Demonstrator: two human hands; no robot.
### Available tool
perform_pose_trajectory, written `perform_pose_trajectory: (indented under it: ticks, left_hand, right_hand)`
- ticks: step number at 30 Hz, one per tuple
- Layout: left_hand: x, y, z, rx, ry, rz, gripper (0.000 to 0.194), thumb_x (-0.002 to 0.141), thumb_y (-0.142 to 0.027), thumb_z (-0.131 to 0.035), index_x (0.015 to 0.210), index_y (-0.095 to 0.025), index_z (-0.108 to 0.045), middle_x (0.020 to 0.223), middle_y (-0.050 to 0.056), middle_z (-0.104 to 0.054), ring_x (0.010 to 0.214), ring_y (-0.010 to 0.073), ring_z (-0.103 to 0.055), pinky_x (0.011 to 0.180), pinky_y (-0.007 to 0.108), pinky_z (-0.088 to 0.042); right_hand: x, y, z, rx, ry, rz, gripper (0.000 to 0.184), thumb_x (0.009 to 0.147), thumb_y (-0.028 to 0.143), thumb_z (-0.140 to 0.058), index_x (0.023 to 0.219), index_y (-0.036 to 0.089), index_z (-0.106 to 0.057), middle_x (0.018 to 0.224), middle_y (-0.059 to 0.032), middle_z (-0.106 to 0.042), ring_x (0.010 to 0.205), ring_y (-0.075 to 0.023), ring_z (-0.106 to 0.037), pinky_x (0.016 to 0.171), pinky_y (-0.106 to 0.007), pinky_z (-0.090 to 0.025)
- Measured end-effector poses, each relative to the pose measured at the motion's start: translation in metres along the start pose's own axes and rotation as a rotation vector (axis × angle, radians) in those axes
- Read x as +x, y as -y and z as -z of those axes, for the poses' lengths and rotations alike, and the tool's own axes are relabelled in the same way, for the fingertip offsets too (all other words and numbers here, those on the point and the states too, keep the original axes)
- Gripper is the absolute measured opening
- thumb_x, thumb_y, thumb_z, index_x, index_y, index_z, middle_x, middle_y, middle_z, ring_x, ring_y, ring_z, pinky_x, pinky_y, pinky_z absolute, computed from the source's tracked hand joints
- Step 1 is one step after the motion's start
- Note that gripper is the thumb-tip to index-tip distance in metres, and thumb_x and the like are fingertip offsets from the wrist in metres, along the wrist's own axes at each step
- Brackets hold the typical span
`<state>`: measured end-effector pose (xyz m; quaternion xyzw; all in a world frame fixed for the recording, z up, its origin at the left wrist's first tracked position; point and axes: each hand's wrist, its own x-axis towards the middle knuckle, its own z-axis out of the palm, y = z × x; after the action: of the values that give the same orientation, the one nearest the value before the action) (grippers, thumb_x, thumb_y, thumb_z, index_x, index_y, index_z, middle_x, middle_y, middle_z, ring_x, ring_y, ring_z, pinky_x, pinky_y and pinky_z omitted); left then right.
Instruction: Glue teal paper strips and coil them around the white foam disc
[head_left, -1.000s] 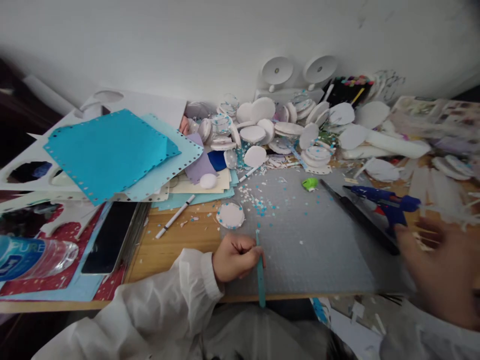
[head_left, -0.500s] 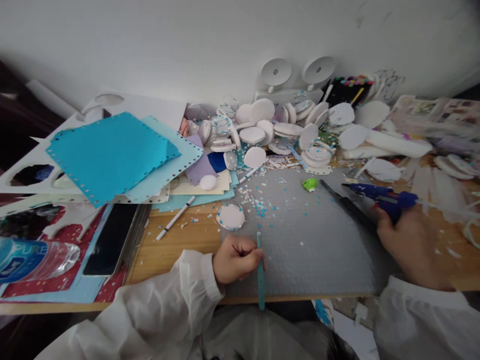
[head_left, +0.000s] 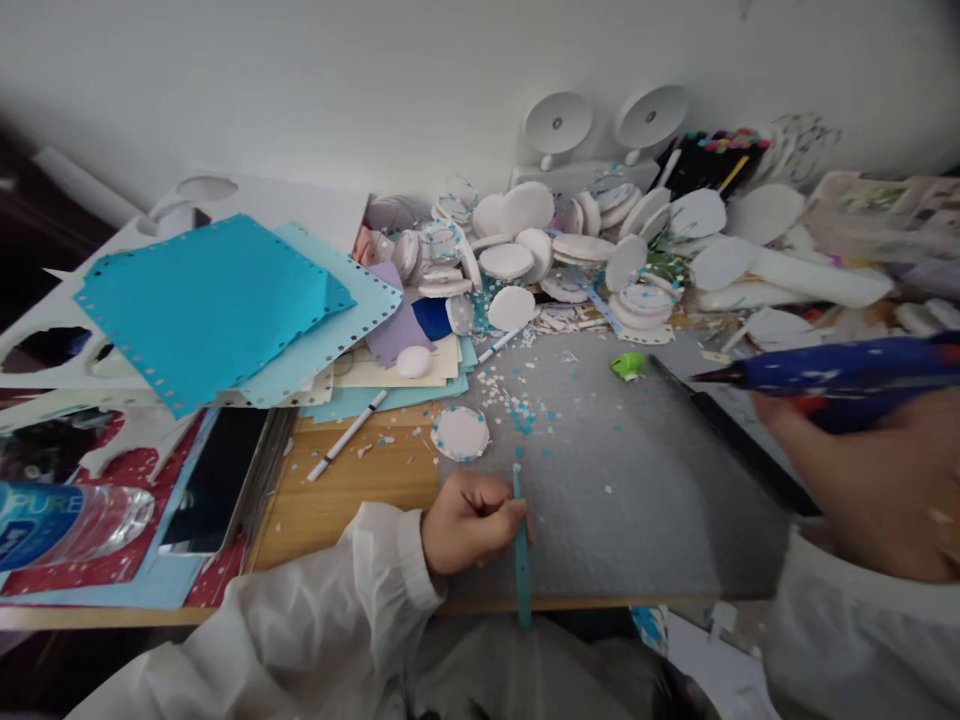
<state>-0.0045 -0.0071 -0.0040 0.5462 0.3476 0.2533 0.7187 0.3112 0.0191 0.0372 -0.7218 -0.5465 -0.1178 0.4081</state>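
Near the front edge of the grey cutting mat (head_left: pixel 600 540), my left hand (head_left: pixel 472 522) pinches a pair of teal tweezers (head_left: pixel 523 575). The tweezers point away from me, with a tiny pale bit at their tip. My right hand (head_left: pixel 874 490), slightly blurred, grips a blue hot glue gun (head_left: pixel 847 368) whose nozzle points left. Below the gun lies a black-handled craft knife (head_left: pixel 750 450). A white disc (head_left: pixel 460 433) edged with blue and white dots sits just beyond my left hand, apart from it. Loose paper dots (head_left: pixel 521 412) are scattered on the mat.
White discs (head_left: pixel 506 262) are heaped along the wall. Punched blue sheets (head_left: pixel 217 300), a phone (head_left: pixel 217 485) and a water bottle (head_left: pixel 67 520) occupy the left side. A white pen (head_left: pixel 349 435) and a small green object (head_left: pixel 628 365) lie on the table.
My right hand has lifted the glue gun off the right side of the table, closer to the camera. The left hand and tweezers stay nearly still; the view has shifted slightly.
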Motion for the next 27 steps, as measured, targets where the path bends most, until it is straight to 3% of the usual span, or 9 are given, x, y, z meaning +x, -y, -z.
perform_pose_trajectory:
  ticks: [4, 9, 16, 21, 27]
  left_hand:
    - [0.0, -0.001, 0.0, -0.01, -0.015, 0.018, 0.062, 0.077, -0.068, -0.051, 0.058, -0.01, -0.059, 0.032, -0.006, -0.037, 0.026, 0.0032, -0.029, 0.029, 0.016, -0.02]
    - [-0.001, -0.001, 0.001, -0.018, 0.006, 0.02, 0.061, 0.08, -0.065, -0.05, 0.058, -0.009, -0.059, 0.032, -0.005, -0.037, 0.026, 0.0031, -0.03, 0.029, 0.015, -0.021]
    - [-0.001, -0.003, 0.004, -0.048, 0.065, 0.049, 0.057, 0.085, -0.058, -0.048, 0.06, -0.009, -0.061, 0.037, -0.004, -0.039, 0.028, 0.0034, -0.033, 0.029, 0.014, -0.023]
    - [-0.001, -0.002, 0.004, -0.049, 0.058, 0.037, 0.056, 0.087, -0.054, -0.049, 0.06, -0.007, -0.062, 0.037, -0.003, -0.04, 0.029, 0.0029, -0.032, 0.03, 0.014, -0.022]
    - [-0.002, -0.005, 0.003, -0.05, 0.061, 0.082, 0.056, 0.085, -0.056, -0.05, 0.061, -0.007, -0.062, 0.039, -0.003, -0.041, 0.029, 0.0029, -0.032, 0.03, 0.014, -0.022]
  right_hand:
    - [-0.009, 0.035, -0.033, 0.236, 0.121, 0.124, 0.029, 0.05, 0.035, -0.07, 0.043, 0.021, -0.045, 0.037, 0.0038, -0.044, 0.036, -0.0099, -0.039, 0.039, -0.025, -0.032]
    - [-0.032, 0.051, -0.058, 0.373, 0.295, 0.201, 0.027, 0.058, 0.033, -0.065, 0.045, 0.021, -0.044, 0.035, 0.0051, -0.044, 0.033, -0.0089, -0.037, 0.036, -0.022, -0.029]
    - [-0.046, 0.04, -0.063, 0.329, 0.334, 0.4, 0.027, 0.068, 0.03, -0.062, 0.051, 0.022, -0.044, 0.038, 0.0045, -0.046, 0.033, -0.011, -0.043, 0.036, -0.023, -0.033]
    - [-0.047, 0.041, -0.06, 0.318, 0.394, 0.488, 0.012, 0.069, 0.027, -0.066, 0.069, 0.018, -0.057, 0.058, -0.0026, -0.063, 0.043, -0.0151, -0.057, 0.042, -0.025, -0.042]
    - [-0.049, 0.048, -0.058, 0.299, 0.377, 0.467, 0.013, 0.072, 0.029, -0.06, 0.078, 0.017, -0.059, 0.058, -0.0025, -0.064, 0.043, -0.0156, -0.058, 0.042, -0.025, -0.044]
